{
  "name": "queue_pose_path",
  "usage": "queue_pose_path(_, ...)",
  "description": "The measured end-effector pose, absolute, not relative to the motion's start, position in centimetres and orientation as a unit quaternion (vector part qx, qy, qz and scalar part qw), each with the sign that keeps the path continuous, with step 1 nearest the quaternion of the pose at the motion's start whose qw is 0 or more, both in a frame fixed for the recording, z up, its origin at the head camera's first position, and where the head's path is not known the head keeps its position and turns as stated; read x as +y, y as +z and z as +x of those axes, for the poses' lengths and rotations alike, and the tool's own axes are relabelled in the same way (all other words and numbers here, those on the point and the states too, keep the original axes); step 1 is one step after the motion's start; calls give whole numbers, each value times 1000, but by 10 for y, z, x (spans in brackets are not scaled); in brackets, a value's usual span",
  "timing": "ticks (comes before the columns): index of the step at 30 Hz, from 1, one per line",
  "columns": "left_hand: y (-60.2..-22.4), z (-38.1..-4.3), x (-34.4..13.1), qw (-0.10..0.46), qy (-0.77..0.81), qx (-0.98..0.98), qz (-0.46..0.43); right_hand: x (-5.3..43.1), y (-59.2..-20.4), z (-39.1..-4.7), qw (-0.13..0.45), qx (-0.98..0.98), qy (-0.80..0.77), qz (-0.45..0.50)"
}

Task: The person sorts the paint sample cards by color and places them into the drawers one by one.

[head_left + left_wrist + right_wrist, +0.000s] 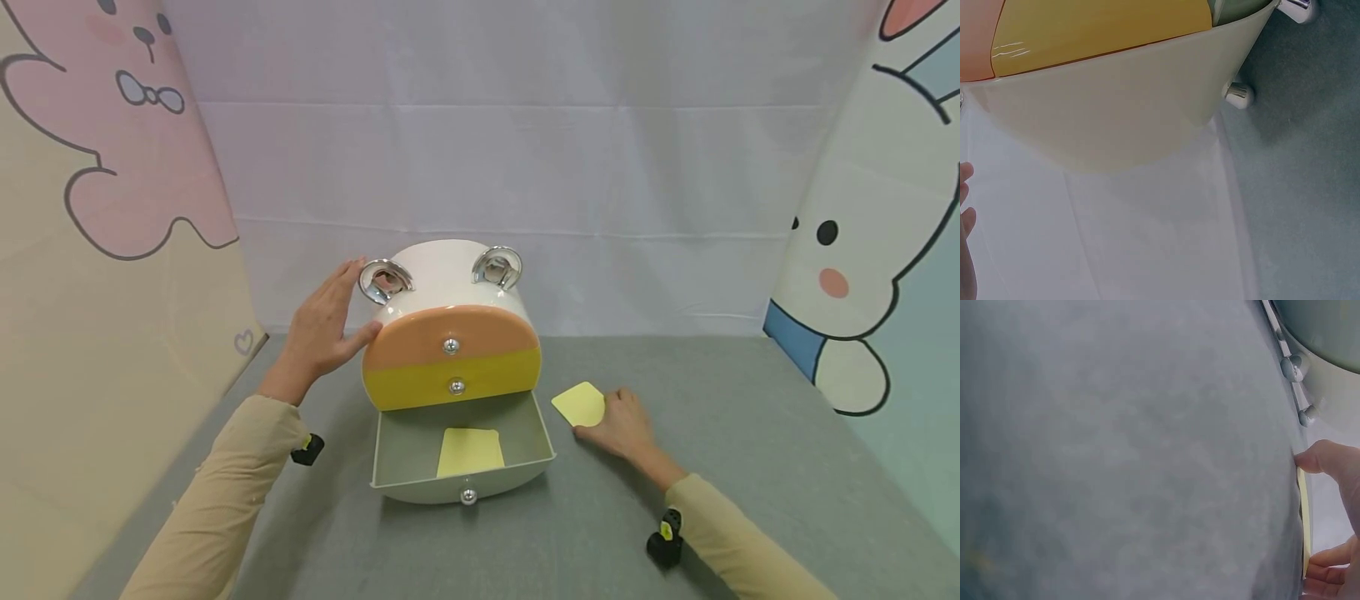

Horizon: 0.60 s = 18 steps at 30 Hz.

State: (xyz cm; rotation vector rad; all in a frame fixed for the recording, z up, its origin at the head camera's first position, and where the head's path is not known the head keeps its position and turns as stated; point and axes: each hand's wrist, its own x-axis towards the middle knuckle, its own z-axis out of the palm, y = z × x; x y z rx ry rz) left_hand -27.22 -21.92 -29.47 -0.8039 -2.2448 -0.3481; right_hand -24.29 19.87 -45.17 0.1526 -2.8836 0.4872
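A small storage box [450, 279] has a rounded white shell, silver ear-like rings on top and orange and yellow drawer fronts. Its bottom grey-green drawer [517, 446] is pulled out, with a yellow sticky note [470, 452] lying inside. My left hand [318, 329] rests against the box's upper left side, fingers straight and thumb at the orange front's edge. To the right of the box, my right hand [621, 423] holds another yellow sticky note [580, 405] by its edges at the tabletop. In the right wrist view the thumb [1325, 457] and fingers grip that note [1305, 519].
The grey table [720, 417] meets a pale cloth backdrop [637, 208] behind the box. Cartoon-printed panels stand at left [135, 292] and right [847, 250]. Silver feet [1239, 95] hold the box up.
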Motion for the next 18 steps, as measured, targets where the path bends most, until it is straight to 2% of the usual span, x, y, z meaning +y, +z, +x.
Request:
queue_pose_path(7, -295, -272, -219, 355, -135, -872, -308, 202, -450, -243, 104, -977, 172, 67)
queue_pose_path(14, -295, -272, -219, 352, -134, -875, -304, 208, -439, -242, 78, -973, 201, 79)
queue_pose_path(18, -295, -273, -220, 352, -133, -875, -305, 212, -429, -240, 90, -968, 210, 100)
